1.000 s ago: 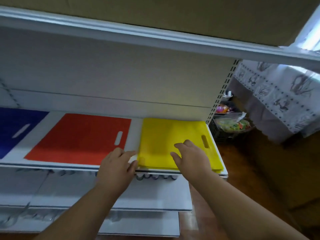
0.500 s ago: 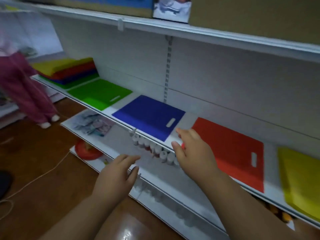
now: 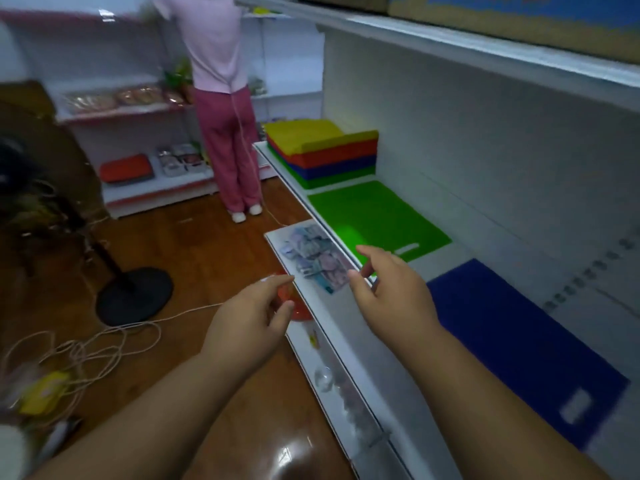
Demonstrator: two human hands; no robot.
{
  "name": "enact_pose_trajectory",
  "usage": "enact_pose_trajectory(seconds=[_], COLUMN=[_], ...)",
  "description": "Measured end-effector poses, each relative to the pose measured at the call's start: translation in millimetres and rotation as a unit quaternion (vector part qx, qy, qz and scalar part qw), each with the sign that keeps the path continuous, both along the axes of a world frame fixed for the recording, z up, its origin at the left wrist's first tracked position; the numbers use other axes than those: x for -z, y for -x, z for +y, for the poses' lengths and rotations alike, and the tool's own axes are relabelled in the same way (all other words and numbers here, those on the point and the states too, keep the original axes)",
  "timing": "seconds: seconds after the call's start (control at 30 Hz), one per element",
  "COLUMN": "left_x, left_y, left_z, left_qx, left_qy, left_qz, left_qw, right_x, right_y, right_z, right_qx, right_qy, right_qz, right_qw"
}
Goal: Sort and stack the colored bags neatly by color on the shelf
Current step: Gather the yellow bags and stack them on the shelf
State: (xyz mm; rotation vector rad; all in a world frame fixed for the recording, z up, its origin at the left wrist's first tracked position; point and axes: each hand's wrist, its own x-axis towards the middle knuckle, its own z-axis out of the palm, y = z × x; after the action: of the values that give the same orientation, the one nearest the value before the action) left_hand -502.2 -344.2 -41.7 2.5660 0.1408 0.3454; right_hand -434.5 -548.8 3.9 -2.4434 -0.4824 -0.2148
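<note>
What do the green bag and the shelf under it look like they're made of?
The green bag looks like thin matte non-woven fabric: it lies flat and has a die-cut handle slot. The shelf looks like white painted metal, smooth and slightly glossy, though that is a guess.

Green bag, blue bag, yellow-red-blue-green pile.

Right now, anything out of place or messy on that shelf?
The mixed stack at the far end has yellow, red, blue and green layers together, unsorted. The green bag and blue bag lie flat and separate. Both hands are empty.
</note>
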Motion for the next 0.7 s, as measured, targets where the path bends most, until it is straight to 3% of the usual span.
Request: enact_pose_trajectory(seconds=[0.27,0.47,0.7], left_x=[21.9,16.5,20.6], left_y=[-84.2,-184.6,-294.8], left_z=[128.3,207.8,232.6], left_qx=[-0.047,0.025,0.104], left_qy=[0.032,0.036,0.096], left_qz=[-0.011,0.003,0.017], left_qw=[0.998,0.999,0.99], right_x=[13.3,8.0,1.9], right_y=[-108.2,-178.5,-254.0], right_z=[143.7,200.7,216.6], right_qx=[-0.027,0.063,0.15], right_qy=[-0.014,-0.016,-0.034], right_qz=[0.012,0.028,0.065], right_qw=[0.999,0.997,0.986])
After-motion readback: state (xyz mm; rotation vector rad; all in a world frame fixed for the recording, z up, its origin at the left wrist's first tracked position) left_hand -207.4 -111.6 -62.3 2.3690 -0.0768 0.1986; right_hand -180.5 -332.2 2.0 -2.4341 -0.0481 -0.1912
